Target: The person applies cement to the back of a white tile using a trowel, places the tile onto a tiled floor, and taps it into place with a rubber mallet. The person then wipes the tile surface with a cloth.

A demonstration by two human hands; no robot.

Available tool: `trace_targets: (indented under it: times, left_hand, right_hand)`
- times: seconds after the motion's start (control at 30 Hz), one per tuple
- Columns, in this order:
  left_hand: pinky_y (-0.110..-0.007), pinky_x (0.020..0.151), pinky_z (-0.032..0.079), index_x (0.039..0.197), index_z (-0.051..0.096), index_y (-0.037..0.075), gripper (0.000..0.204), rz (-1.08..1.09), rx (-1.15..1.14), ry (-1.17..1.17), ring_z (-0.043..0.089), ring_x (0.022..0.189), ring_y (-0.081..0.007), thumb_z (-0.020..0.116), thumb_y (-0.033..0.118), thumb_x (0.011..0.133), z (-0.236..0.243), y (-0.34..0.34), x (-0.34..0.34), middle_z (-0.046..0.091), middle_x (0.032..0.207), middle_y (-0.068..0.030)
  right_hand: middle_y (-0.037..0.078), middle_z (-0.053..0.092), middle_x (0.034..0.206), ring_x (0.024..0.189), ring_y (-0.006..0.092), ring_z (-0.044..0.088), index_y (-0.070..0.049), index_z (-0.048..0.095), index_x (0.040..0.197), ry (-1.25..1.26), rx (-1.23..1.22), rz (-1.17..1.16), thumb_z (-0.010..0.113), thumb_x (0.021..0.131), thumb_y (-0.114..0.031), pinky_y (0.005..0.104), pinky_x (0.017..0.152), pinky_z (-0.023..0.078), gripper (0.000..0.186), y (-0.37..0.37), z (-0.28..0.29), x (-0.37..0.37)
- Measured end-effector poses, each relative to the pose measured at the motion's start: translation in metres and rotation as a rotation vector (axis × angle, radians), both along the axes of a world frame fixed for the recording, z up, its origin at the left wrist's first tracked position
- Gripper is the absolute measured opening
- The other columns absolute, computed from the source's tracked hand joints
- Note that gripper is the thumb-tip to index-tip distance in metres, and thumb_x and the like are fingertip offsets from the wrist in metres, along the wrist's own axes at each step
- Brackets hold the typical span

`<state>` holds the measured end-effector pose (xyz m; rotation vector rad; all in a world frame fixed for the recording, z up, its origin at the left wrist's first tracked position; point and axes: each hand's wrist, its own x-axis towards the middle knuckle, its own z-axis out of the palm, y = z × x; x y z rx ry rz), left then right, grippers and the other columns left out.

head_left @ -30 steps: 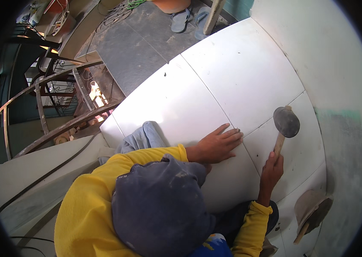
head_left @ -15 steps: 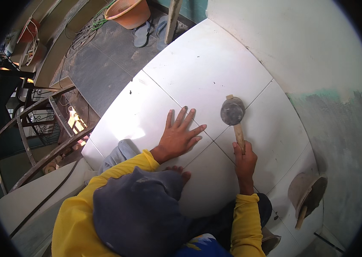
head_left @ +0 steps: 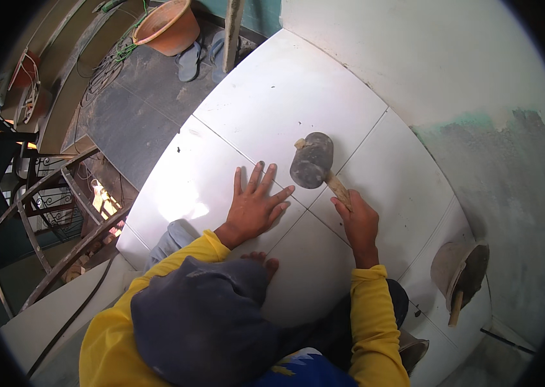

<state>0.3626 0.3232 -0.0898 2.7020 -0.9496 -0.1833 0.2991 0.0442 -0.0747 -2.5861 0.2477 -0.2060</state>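
My left hand (head_left: 253, 203) rests spread on the white floor tiles (head_left: 285, 77), just left of where seams cross. My right hand (head_left: 359, 219) grips the wooden handle of a black rubber mallet (head_left: 311, 161); its dusty head is above the seam, right of and slightly beyond my left fingertips. Whether it touches the tile is unclear. Bare toes (head_left: 263, 264) show below my left hand, beside a large dark grey clothed shape (head_left: 201, 316), apparently a bent leg. Yellow sleeves cover both forearms.
A plastered wall (head_left: 466, 58) borders the tiles at right, near a dirty bucket (head_left: 446, 264) with a wooden handle inside. Beyond the tiles are an orange tub (head_left: 169, 32), grey sandals (head_left: 188, 61), a wooden post (head_left: 232, 39) and coiled cables. A metal frame (head_left: 59, 258) lines the left.
The view has shifted, showing more of the orange tub. My right hand has brought the mallet leftward, its head now angled toward my left fingers. My left hand has spread its fingers wider.
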Motion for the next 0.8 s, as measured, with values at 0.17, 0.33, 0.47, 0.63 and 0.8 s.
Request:
trace_targets:
  times: [0.17, 0.33, 0.47, 0.63, 0.8]
  left_hand:
    - [-0.077, 0.125, 0.013, 0.152, 0.064, 0.038, 0.045, -0.004, 0.007, -0.040, 0.027, 0.162, -0.0464, 0.060, 0.047, 0.108, -0.001, -0.001, 0.001, 0.035, 0.172, -0.0218]
    - [-0.076, 0.126, 0.012, 0.153, 0.063, 0.037, 0.045, -0.006, -0.010, -0.025, 0.029, 0.163, -0.0398, 0.057, 0.046, 0.110, -0.008, 0.007, 0.001, 0.035, 0.174, -0.0161]
    - [-0.071, 0.130, 0.008, 0.159, 0.056, 0.036, 0.048, 0.014, 0.019, -0.018, 0.030, 0.164, -0.0271, 0.052, 0.045, 0.112, -0.019, 0.025, 0.014, 0.034, 0.177, -0.0071]
    - [-0.066, 0.133, 0.005, 0.162, 0.051, 0.038, 0.049, 0.136, 0.108, -0.131, 0.030, 0.164, -0.0241, 0.045, 0.048, 0.115, -0.026, 0.063, 0.042, 0.036, 0.176, -0.0041]
    - [-0.066, 0.132, 0.006, 0.163, 0.050, 0.034, 0.051, 0.334, 0.190, -0.242, 0.028, 0.165, -0.0290, 0.044, 0.049, 0.115, -0.034, 0.072, 0.062, 0.033, 0.177, -0.0116]
  right_hand:
    - [0.010, 0.062, 0.071, 0.058, 0.0234, 0.063, -0.003, 0.065, 0.103, 0.062, 0.180, -0.236, 0.073, 0.106, -0.039, 0.0379, 0.053, 0.050, 0.036, -0.001, 0.011, -0.004]
    - [-0.002, 0.047, 0.066, 0.050, 0.0059, 0.046, -0.008, 0.059, 0.101, 0.215, 0.869, -0.602, 0.063, 0.112, -0.046, 0.0264, 0.045, 0.040, 0.040, -0.008, 0.055, -0.049]
    - [-0.004, 0.044, 0.066, 0.045, 0.0043, 0.040, -0.008, 0.056, 0.104, 0.167, 1.016, -0.783, 0.058, 0.113, -0.051, 0.0230, 0.041, 0.036, 0.044, -0.010, 0.083, -0.092]
    - [-0.004, 0.044, 0.067, 0.046, 0.0047, 0.040, -0.008, 0.054, 0.106, 0.125, 1.045, -0.909, 0.058, 0.112, -0.053, 0.0234, 0.042, 0.036, 0.046, -0.008, 0.085, -0.111]
    - [-0.004, 0.044, 0.069, 0.048, 0.0043, 0.040, -0.009, 0.054, 0.106, 0.069, 1.093, -0.873, 0.059, 0.111, -0.055, 0.0232, 0.042, 0.036, 0.047, -0.010, 0.082, -0.106]
